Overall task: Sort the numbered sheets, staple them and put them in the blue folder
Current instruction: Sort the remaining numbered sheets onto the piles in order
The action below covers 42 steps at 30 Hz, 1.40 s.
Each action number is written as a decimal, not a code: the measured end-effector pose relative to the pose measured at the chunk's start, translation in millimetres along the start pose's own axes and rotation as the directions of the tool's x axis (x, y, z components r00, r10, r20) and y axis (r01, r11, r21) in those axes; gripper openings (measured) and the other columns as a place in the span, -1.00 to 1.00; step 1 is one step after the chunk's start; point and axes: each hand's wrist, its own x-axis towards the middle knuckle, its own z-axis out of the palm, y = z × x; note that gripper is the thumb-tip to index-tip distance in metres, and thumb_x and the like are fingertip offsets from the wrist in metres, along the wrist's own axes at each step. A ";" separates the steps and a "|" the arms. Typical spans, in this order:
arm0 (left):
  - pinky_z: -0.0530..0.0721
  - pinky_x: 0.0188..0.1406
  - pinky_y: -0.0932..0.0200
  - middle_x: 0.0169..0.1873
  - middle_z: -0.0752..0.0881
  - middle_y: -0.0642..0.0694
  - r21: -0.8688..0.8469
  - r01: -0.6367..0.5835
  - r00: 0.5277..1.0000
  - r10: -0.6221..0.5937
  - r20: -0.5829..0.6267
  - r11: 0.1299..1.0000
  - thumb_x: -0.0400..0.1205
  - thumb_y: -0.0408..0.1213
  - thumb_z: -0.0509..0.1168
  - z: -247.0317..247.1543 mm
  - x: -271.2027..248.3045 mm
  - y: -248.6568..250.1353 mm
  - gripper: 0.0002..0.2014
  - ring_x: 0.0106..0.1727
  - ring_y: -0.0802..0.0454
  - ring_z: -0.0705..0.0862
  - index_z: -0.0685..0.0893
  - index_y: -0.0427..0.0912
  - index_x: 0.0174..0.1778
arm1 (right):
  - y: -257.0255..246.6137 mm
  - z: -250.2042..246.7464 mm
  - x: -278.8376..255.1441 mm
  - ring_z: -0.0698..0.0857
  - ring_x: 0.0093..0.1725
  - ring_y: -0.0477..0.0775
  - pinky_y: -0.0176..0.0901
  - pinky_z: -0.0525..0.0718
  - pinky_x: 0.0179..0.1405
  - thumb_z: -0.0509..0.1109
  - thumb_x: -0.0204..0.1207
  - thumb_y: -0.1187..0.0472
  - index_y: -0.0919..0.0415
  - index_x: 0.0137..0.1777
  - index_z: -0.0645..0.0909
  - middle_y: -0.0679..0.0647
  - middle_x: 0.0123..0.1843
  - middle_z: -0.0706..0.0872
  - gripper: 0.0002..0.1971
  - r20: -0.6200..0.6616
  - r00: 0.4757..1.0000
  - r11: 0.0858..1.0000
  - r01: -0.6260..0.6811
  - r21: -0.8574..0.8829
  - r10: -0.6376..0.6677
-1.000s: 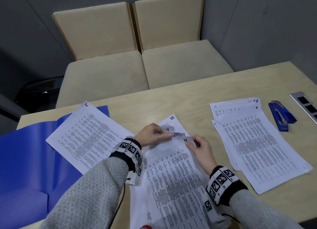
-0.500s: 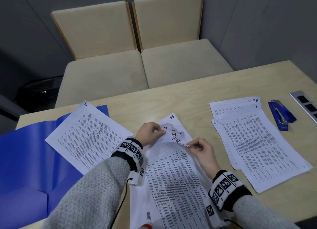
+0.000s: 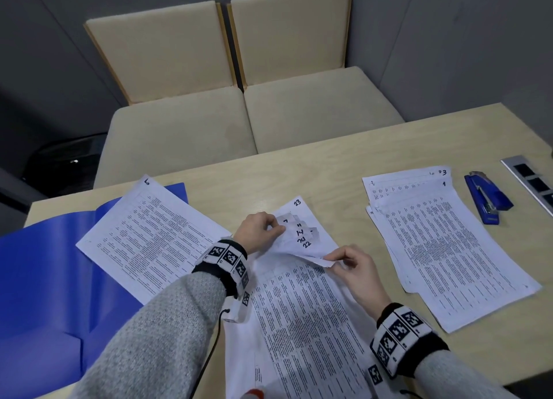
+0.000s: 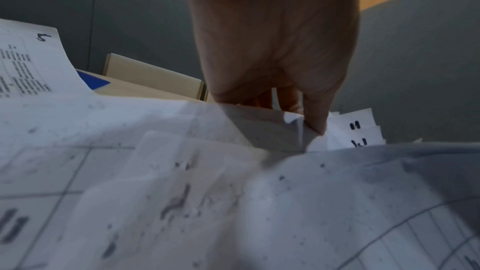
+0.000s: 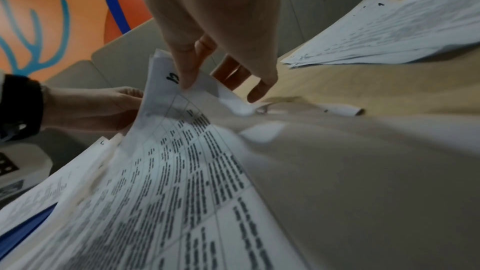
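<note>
A middle pile of numbered sheets (image 3: 302, 315) lies before me, its top corners fanned back so that 7, 14, 22 and 23 show. My left hand (image 3: 263, 231) (image 4: 309, 122) pinches the folded-back corners (image 3: 294, 229) of several sheets. My right hand (image 3: 344, 262) (image 5: 192, 81) pinches the lifted corner of the top sheet (image 5: 166, 81). A sheet marked 5 (image 3: 149, 237) lies across the open blue folder (image 3: 39, 279) at the left. At the right a sorted pile (image 3: 449, 249) shows 1 and 3, with the blue stapler (image 3: 486, 199) beyond it.
The wooden table (image 3: 329, 165) has a metal socket strip (image 3: 532, 183) at its right edge. Two beige chairs (image 3: 233, 99) stand behind the table's far edge. A white pen-like thing (image 5: 340, 109) lies on the table near my right hand.
My right hand has drawn the top sheet's corner back toward me and lifted it. More corners have fanned out under my left hand, and the numbers 14 and 22 now show.
</note>
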 end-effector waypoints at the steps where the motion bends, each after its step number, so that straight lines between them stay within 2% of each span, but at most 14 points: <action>1: 0.34 -0.29 0.20 -0.36 0.52 0.06 0.004 -0.005 1.000 0.005 -0.001 1.000 0.61 -0.08 0.32 0.1 -0.2 0.3 -0.77 -0.28 0.07 0.47 0.63 -0.12 -0.30 | -0.1 -0.1 -1.4 0.68 -0.02 0.11 -0.10 0.62 0.09 0.51 0.39 0.44 0.21 -0.21 0.71 0.14 -0.09 0.71 -0.87 -0.021 1.000 0.999 0.020 -0.032 -0.021; 4: 0.36 -0.27 0.19 -0.27 0.56 0.00 0.040 -0.040 0.999 0.041 -0.005 0.998 0.60 -0.10 0.32 -0.3 -1.4 1.4 -0.79 -0.21 0.02 0.52 0.63 -0.13 -0.27 | -4.7 0.9 0.2 0.71 -0.13 -0.04 -0.18 0.67 0.03 0.50 0.44 0.38 0.18 -0.17 0.71 0.06 -0.19 0.76 -0.91 -0.075 0.995 0.995 0.053 -0.084 -0.059; 6: 0.49 -0.13 0.15 -0.02 0.59 -0.08 0.080 -0.101 0.995 0.103 -0.018 0.992 0.58 -0.12 0.33 1.1 -4.3 1.5 -0.84 -0.06 -0.04 0.58 0.65 -0.14 -0.10 | -6.6 0.7 5.1 0.71 -0.15 -0.06 -0.18 0.68 0.00 0.49 0.45 0.37 0.16 -0.19 0.70 0.01 -0.22 0.77 -0.90 -0.082 0.993 0.990 0.075 -0.123 -0.086; 8: 0.51 0.15 0.05 0.32 0.46 -0.14 0.175 -0.197 0.972 0.215 -0.092 0.965 0.52 -0.14 0.40 5.7 -11.2 0.6 -0.66 0.20 -0.05 0.53 0.59 -0.12 0.19 | -7.3 -0.3 8.8 0.72 -0.15 -0.04 -0.18 0.68 0.00 0.49 0.44 0.38 0.14 -0.23 0.69 -0.01 -0.24 0.77 -0.87 -0.071 0.992 0.984 0.089 -0.153 -0.101; 10: 0.42 0.20 -0.02 0.41 0.39 -0.18 0.297 -0.301 0.912 0.365 -0.188 0.906 0.49 -0.14 0.41 12.4 -19.1 3.0 -0.55 0.31 -0.07 0.42 0.54 -0.06 0.30 | -6.8 -1.3 8.3 0.72 -0.13 0.02 -0.18 0.67 -0.02 0.49 0.42 0.40 0.14 -0.26 0.68 0.00 -0.26 0.77 -0.85 -0.058 0.994 0.984 0.081 -0.156 -0.091; 12: 0.46 0.11 0.03 0.23 0.52 -0.14 0.310 -0.409 0.863 0.474 -0.174 0.858 0.55 -0.08 0.30 17.5 -25.7 8.6 -0.70 0.19 -0.06 0.48 0.62 0.00 0.20 | -5.6 -2.6 4.8 0.73 -0.12 0.06 -0.11 0.66 -0.02 0.49 0.40 0.40 0.16 -0.28 0.69 0.03 -0.27 0.77 -0.86 -0.050 0.996 0.987 0.064 -0.150 -0.072; 14: 0.55 -0.02 0.01 0.01 0.56 -0.08 0.194 -0.449 0.880 0.469 -0.077 0.872 0.60 -0.06 0.23 22.1 -27.4 10.1 -0.79 0.00 -0.02 0.54 0.70 0.00 0.06 | -1.5 -3.8 1.9 0.74 -0.08 0.05 -0.05 0.67 0.00 0.49 0.39 0.42 0.13 -0.28 0.71 0.04 -0.23 0.79 -0.84 -0.041 0.997 0.987 0.058 -0.149 -0.065; 20: 0.57 0.06 0.12 -0.04 0.50 0.00 0.063 -0.280 0.951 0.268 0.153 0.958 0.61 -0.18 0.33 27.4 -19.9 9.6 -0.82 -0.09 0.10 0.54 0.73 -0.07 0.10 | 4.6 -3.7 -5.1 0.65 0.11 -0.14 -0.33 0.58 0.13 0.55 0.35 0.43 0.10 -0.26 0.73 -0.02 0.07 0.61 -0.81 -0.019 0.996 0.984 0.085 -0.155 -0.089; 22: 0.57 -0.03 0.16 -0.06 0.57 -0.02 0.006 -0.257 0.957 0.254 0.141 0.966 0.58 -0.16 0.37 25.4 -16.2 9.8 -0.84 -0.15 0.15 0.54 0.75 -0.10 0.02 | 2.8 -3.9 -6.2 0.62 0.05 -0.16 -0.44 0.55 0.07 0.54 0.35 0.42 0.14 -0.25 0.72 0.02 0.03 0.56 -0.84 -0.031 0.996 0.984 0.076 -0.162 -0.082; 25: 0.47 -0.24 0.24 -0.18 0.63 -0.03 -0.040 -0.270 0.957 0.273 0.094 0.962 0.59 -0.07 0.36 22.8 -13.4 12.6 -0.80 -0.26 0.21 0.53 0.74 -0.13 -0.12 | 0.8 -6.2 -7.4 0.69 -0.14 -0.09 -0.29 0.63 -0.04 0.50 0.39 0.43 0.16 -0.23 0.70 0.03 -0.19 0.73 -0.85 -0.042 0.996 0.991 0.075 -0.109 -0.080; 30: 0.55 -0.25 0.20 -0.29 0.65 0.10 -0.175 -0.250 0.955 0.272 0.116 0.952 0.50 -0.01 0.45 23.8 -19.4 14.0 -0.79 -0.29 0.22 0.57 0.77 -0.07 -0.12 | 4.5 -9.0 -0.2 0.69 -0.23 -0.11 -0.33 0.66 -0.13 0.49 0.43 0.43 0.09 -0.25 0.67 0.01 -0.25 0.76 -0.80 -0.095 0.993 0.994 0.061 -0.090 -0.070; 32: 0.53 -0.26 0.26 -0.32 0.66 0.13 -0.173 -0.223 0.954 0.252 0.166 0.959 0.55 -0.10 0.42 23.2 -22.8 14.8 -0.82 -0.32 0.24 0.56 0.79 -0.14 -0.13 | 5.4 -10.2 -1.3 0.70 -0.23 -0.13 -0.38 0.66 -0.16 0.48 0.43 0.45 0.13 -0.26 0.66 0.03 -0.24 0.76 -0.81 -0.097 0.994 0.996 0.041 -0.076 -0.048; 36: 0.58 -0.16 0.19 -0.18 0.76 -0.11 -0.053 -0.222 0.965 0.227 0.129 0.974 0.64 -0.25 0.30 21.5 -24.6 16.9 -0.84 -0.21 0.05 0.62 0.73 -0.26 -0.12 | 9.7 -11.8 -9.8 0.74 -0.10 -0.04 -0.28 0.67 -0.05 0.47 0.42 0.47 0.18 -0.22 0.68 0.07 -0.13 0.77 -0.84 -0.101 0.995 0.999 0.021 -0.048 -0.026; 42: 0.36 -0.45 0.43 -0.46 0.51 0.11 -0.116 -0.146 0.981 0.159 0.111 0.982 0.56 -0.22 0.41 22.4 -23.6 20.4 -0.72 -0.42 0.21 0.44 0.48 0.02 -0.42 | 13.9 -8.4 -12.6 0.72 -0.05 0.11 -0.01 0.67 0.03 0.47 0.41 0.45 0.18 -0.21 0.67 0.09 -0.13 0.76 -0.85 -0.117 0.993 0.998 0.007 -0.069 -0.015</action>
